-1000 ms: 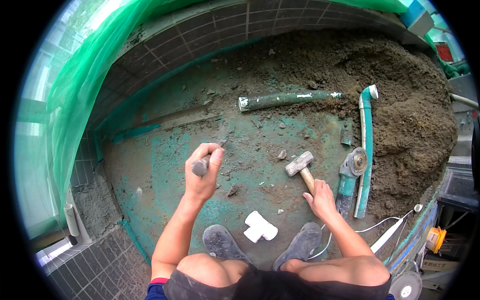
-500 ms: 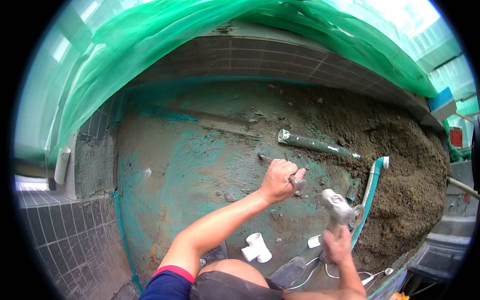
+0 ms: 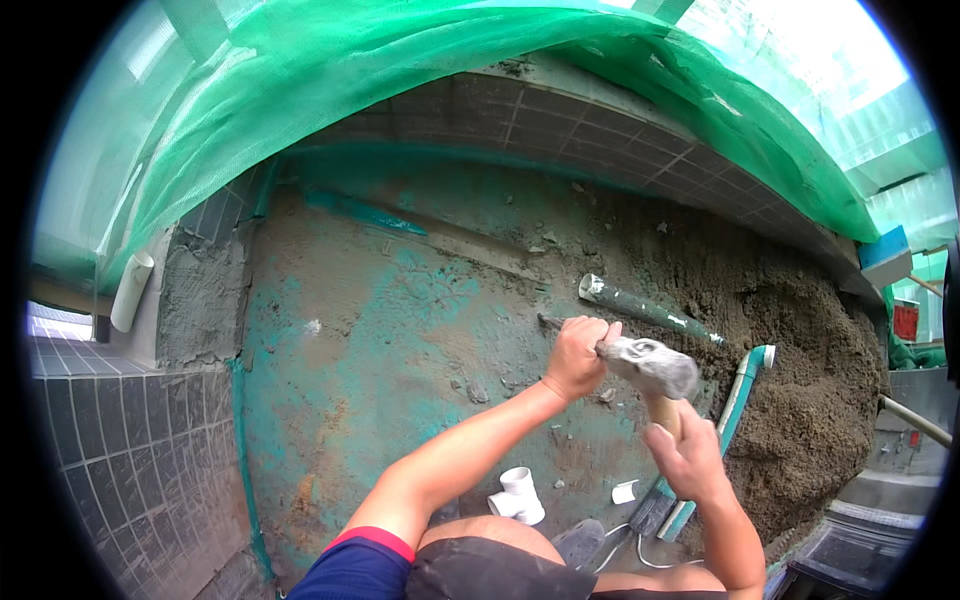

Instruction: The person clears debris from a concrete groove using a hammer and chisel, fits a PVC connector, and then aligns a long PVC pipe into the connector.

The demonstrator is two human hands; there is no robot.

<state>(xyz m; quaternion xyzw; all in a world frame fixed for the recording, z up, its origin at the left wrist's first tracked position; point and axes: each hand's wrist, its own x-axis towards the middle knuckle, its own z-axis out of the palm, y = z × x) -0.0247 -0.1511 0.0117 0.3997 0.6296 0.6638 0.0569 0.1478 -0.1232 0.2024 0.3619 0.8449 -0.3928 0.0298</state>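
My left hand point(image 3: 577, 362) is closed around a chisel point(image 3: 547, 321), whose tip points away to the far left against the dirty, green-stained floor point(image 3: 380, 350). In my right hand point(image 3: 688, 455) is a hammer point(image 3: 652, 367), gripped by its wooden handle. The hammer's scuffed metal head is at the near end of the chisel, just right of my left fist. Whether the two touch is hard to tell. Most of the chisel's shaft is hidden inside my left hand. Small rubble lies around the chisel tip.
Beyond my hands lies a capped-looking, dirty pipe point(image 3: 652, 309). A green-and-white pipe point(image 3: 741, 392) runs along the heaped soil point(image 3: 810, 390) on the right. Near my legs are a white tee fitting point(image 3: 517, 496), a white pipe piece point(image 3: 624, 492) and a corded angle grinder point(image 3: 654, 508). Tiled walls point(image 3: 130, 430) surround the floor.
My right hand has brought the hammer up and left, from beside the grinder to the chisel's end. My left hand keeps hold of the chisel. The whole view has shifted slightly.
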